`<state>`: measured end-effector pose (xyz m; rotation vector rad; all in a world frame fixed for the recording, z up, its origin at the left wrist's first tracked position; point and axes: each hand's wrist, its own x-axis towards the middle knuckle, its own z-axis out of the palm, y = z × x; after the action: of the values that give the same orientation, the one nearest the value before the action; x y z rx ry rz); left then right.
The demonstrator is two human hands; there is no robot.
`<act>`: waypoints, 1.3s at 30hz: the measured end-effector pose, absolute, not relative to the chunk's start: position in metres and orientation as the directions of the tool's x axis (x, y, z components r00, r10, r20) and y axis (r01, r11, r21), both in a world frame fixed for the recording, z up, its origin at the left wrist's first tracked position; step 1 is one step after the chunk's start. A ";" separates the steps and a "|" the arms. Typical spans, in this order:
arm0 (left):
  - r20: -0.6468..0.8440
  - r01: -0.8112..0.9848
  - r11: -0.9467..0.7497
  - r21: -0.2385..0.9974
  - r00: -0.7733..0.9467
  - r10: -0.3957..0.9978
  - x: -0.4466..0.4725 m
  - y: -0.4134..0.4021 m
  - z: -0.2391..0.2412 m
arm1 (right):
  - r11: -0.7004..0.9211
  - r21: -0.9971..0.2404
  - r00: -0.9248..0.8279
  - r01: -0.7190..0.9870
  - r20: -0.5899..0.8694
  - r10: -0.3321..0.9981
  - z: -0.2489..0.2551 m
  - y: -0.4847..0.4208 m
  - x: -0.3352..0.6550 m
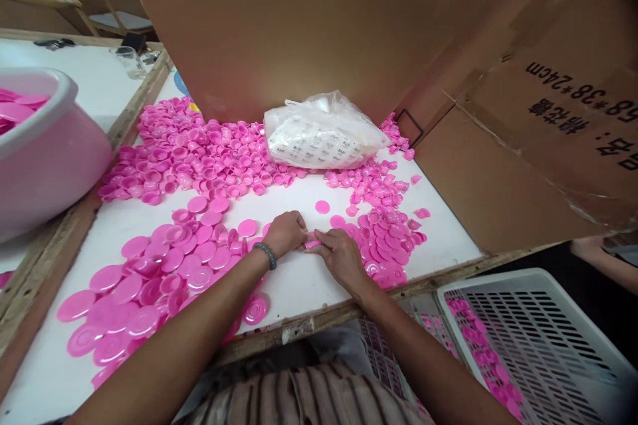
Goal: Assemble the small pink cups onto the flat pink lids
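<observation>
Between my two hands, above the white tabletop, is a small pink plastic piece. My left hand, with a beaded bracelet at the wrist, pinches its left side. From the right, my right hand grips the same piece with thumb and fingers. Fingers cover most of it, so its exact shape is hidden. A spread of pink toy plates lies to the left of my hands. More pink plates are heaped just to the right.
Small pink toy cups cover the back left. A clear bag of printed packets rests against tall cardboard. At far left stands a pink tub. A white slatted crate holds pink pieces at lower right, near another person's arm.
</observation>
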<state>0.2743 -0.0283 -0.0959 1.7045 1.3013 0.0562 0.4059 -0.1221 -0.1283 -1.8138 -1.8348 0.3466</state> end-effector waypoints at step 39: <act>-0.141 0.847 -0.116 0.519 0.219 0.965 0.173 -0.030 -0.039 | -0.084 -0.442 0.121 0.893 0.057 0.991 -0.087 -0.064 0.458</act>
<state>0.1732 -0.0298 -0.0389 2.0042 1.6674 0.3159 0.4585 -0.0644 -0.0868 -2.0381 -1.8285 0.3645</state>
